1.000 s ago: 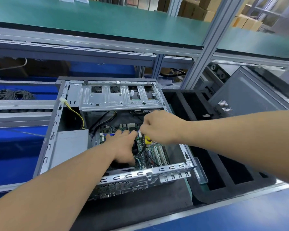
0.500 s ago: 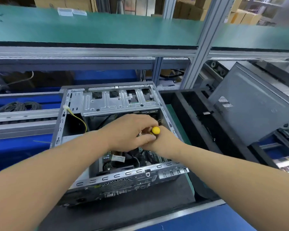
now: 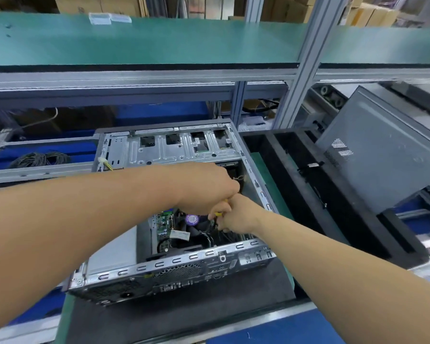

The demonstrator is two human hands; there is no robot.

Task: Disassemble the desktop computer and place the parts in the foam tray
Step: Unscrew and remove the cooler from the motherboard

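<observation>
The open desktop case (image 3: pixel 176 265) lies on a dark mat, its green motherboard (image 3: pixel 164 223) and a fan with a purple sticker (image 3: pixel 192 219) showing inside. Both hands meet over the case interior. My left hand (image 3: pixel 206 187) curls down over the top of a yellow-handled screwdriver (image 3: pixel 219 214). Just below it, my right hand (image 3: pixel 237 216) grips the tool's lower part, and only slivers of yellow show between them. The tip is hidden. The black foam tray (image 3: pixel 293 175) stands right of the case with long slots.
A grey side panel (image 3: pixel 382 155) leans at the tray's far right. A drive cage (image 3: pixel 179 147) spans the case's far end. Coiled black cable (image 3: pixel 41 158) lies at the left, behind a rail. A green shelf (image 3: pixel 139 40) runs overhead.
My left hand has slid right and over the top of the screwdriver, hiding its yellow cap. The right hand has dropped lower into the case. The camera view moved closer.
</observation>
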